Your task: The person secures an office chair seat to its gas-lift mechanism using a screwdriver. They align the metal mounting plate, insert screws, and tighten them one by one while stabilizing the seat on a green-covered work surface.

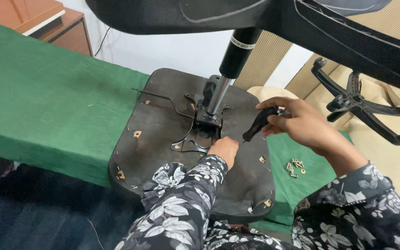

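Right hand point(302, 122) grips a glossy black screwdriver point(258, 124) over matte seat underside point(163, 139).

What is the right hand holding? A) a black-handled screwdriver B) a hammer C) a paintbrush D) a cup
A: the right hand grips a black-handled screwdriver, its tip pointing down beside the left hand on the upturned chair seat.

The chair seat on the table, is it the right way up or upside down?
Upside down. The chair seat lies on the green cloth with its metal mounting plate and gas cylinder facing upward.
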